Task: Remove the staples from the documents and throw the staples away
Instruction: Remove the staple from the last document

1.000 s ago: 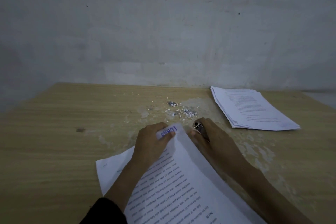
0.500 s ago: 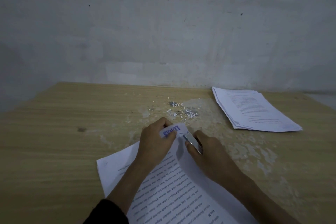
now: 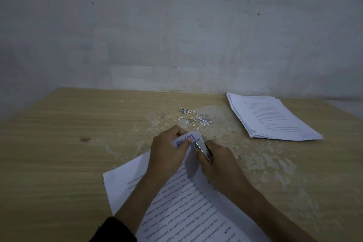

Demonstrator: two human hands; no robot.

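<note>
A stapled document [image 3: 182, 210] with printed text lies near the table's front, its far corner bearing a blue stamp. My left hand [image 3: 167, 153] pinches that stamped corner and holds it up. My right hand [image 3: 218, 165] grips a small metal staple remover [image 3: 203, 149], whose tip touches the corner right beside my left thumb. The staple itself is hidden. A scatter of pulled staples and paper scraps [image 3: 194, 119] lies just beyond the hands.
A stack of white printed documents [image 3: 271, 118] lies at the back right of the wooden table [image 3: 68, 143]. The tabletop's surface is worn and peeling around the middle. A grey wall stands right behind the table.
My right hand moved left with the staple remover from beside the paper onto the held corner. My left hand kept its pinch on the corner.
</note>
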